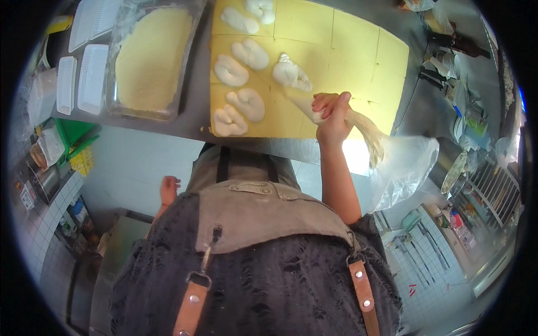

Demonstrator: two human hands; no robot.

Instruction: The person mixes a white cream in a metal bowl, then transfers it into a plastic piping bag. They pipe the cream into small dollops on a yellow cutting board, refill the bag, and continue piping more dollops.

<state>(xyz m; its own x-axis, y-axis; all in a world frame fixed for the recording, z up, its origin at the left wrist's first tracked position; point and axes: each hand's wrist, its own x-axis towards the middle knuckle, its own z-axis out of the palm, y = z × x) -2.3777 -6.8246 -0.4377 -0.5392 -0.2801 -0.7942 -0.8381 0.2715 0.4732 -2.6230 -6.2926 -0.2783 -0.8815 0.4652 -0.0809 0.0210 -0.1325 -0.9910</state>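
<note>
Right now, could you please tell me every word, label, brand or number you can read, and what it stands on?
None can be read.
White label, far left: too small.
Red-and-white packet, right: too blurred.
Piping bag: no print visible.
Yellow mat: lines, no lettering visible.

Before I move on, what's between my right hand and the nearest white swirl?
In the head view, the piping bag's tapered tip lies between your right hand and that swirl.

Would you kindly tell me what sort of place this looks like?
Probably a bakery or pastry kitchen: white piped swirls on a yellow sheet, with a piping bag in the right hand.
</note>
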